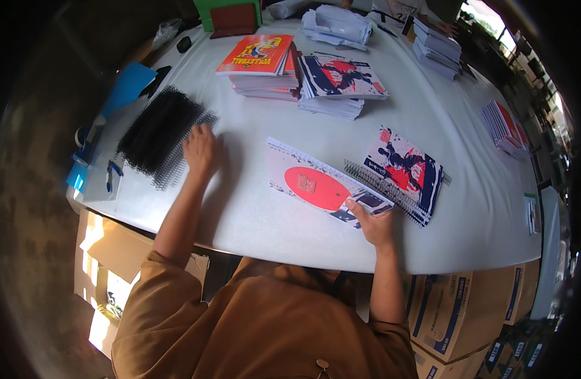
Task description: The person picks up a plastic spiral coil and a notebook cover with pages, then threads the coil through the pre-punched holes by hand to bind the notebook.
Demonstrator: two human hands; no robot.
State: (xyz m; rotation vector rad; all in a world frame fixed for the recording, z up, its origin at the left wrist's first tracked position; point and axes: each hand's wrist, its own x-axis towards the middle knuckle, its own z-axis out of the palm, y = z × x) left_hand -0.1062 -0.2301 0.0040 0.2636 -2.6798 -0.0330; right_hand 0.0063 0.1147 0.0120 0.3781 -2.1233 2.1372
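My right hand [374, 224] grips an unbound notebook [312, 188] by its right end, thumb on top. Its cover is pale with a large red oval, and a row of punched holes runs along the far long edge. To the left, my left hand [202, 148] reaches to a pile of black spiral binding coils [161, 129]. Its fingers are bent down onto the coils at the pile's right edge and seem to pinch one, though the fingertips are partly hidden. Right of the held notebook lies a small stack of coil-bound notebooks [404, 167] with red and navy covers.
Farther back stand a stack of orange-covered notebooks [257, 55] and a stack with navy and red covers [342, 76]. Paper piles [437, 47] and red booklets [502, 128] sit at right. Blue-handled pliers [112, 174] lie at left. Cardboard boxes [458, 309] stand below the white table [265, 237].
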